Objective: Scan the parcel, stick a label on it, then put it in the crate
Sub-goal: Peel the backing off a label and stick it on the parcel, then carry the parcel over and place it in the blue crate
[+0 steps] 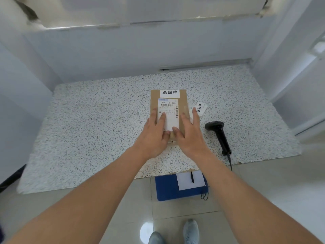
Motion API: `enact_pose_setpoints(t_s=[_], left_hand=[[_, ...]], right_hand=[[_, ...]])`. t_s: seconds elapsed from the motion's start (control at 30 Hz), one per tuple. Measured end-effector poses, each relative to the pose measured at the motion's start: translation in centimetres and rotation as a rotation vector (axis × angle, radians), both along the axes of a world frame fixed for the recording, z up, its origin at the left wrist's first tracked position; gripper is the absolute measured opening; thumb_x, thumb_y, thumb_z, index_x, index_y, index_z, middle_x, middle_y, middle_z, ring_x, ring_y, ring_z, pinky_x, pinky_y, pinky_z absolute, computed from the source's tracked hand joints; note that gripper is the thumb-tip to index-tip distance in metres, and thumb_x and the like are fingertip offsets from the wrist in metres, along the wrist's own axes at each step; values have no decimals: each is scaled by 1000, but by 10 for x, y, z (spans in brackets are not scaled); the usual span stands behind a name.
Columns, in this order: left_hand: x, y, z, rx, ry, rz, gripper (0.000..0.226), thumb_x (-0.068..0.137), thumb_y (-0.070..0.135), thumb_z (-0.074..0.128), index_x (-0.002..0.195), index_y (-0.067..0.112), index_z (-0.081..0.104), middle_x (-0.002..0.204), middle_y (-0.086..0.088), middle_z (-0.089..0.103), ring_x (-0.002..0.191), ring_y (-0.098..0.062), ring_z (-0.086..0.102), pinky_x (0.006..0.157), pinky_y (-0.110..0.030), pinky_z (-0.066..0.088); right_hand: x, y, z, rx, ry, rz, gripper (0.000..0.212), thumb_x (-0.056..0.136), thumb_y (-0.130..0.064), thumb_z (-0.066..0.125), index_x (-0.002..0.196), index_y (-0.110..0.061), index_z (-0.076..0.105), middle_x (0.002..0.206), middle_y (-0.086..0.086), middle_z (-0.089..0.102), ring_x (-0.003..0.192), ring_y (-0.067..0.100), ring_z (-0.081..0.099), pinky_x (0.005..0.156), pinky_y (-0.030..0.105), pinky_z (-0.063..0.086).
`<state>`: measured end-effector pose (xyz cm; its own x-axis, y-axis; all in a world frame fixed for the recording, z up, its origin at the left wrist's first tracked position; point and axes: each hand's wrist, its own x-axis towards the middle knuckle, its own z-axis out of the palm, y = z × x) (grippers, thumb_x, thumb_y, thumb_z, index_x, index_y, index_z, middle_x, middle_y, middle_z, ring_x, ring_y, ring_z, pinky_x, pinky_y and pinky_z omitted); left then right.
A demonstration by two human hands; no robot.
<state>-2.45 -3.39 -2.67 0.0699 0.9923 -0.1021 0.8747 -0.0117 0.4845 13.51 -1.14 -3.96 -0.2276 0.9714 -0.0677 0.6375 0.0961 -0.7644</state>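
Parcel (169, 110) flat on counter (88, 129), long axis running away from person. Left hand (154, 136) and right hand (189, 136) rest spread, unclenched, on its near half, apparently pressing; label (169, 92) at far end.

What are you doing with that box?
A person is pressing both hands, left hand and right hand, flat on a brown cardboard parcel lying on the speckled stone counter. A white label with black characters is already stuck near its far edge. The black handheld scanner lies to the right, untouched. No crate is visible.
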Motion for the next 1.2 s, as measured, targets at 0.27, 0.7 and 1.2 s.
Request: enact_pose_setpoints(t_s=[0.27, 0.7, 1.2], left_hand=[[-15, -7, 101, 175, 18, -59, 67, 107, 28, 43, 162, 8, 12, 172, -3, -6, 158, -23, 1, 128, -45, 9], [-15, -34, 280, 461, 38, -94, 69, 105, 29, 48, 161, 3, 17, 172, -9, 1, 158, -29, 7, 127, -47, 13], [62, -124, 413, 712, 142, -33, 73, 102, 32, 53, 160, 2, 20, 172, -12, 7, 157, -31, 12, 125, -52, 21]], right_hand=[[-10, -7, 93, 191, 4, 71, 73, 107, -32, 54, 164, -6, 17, 174, 2, -5, 159, 13, -5, 125, 30, 7], [-6, -29, 276, 485, -21, 92, 70, 108, -34, 53, 165, -11, 19, 175, 5, 0, 160, 17, 1, 127, 35, 10], [74, -104, 413, 736, 39, 186, 66, 106, -28, 57, 161, -3, 29, 172, 15, 12, 160, 25, 10, 128, 41, 17]])
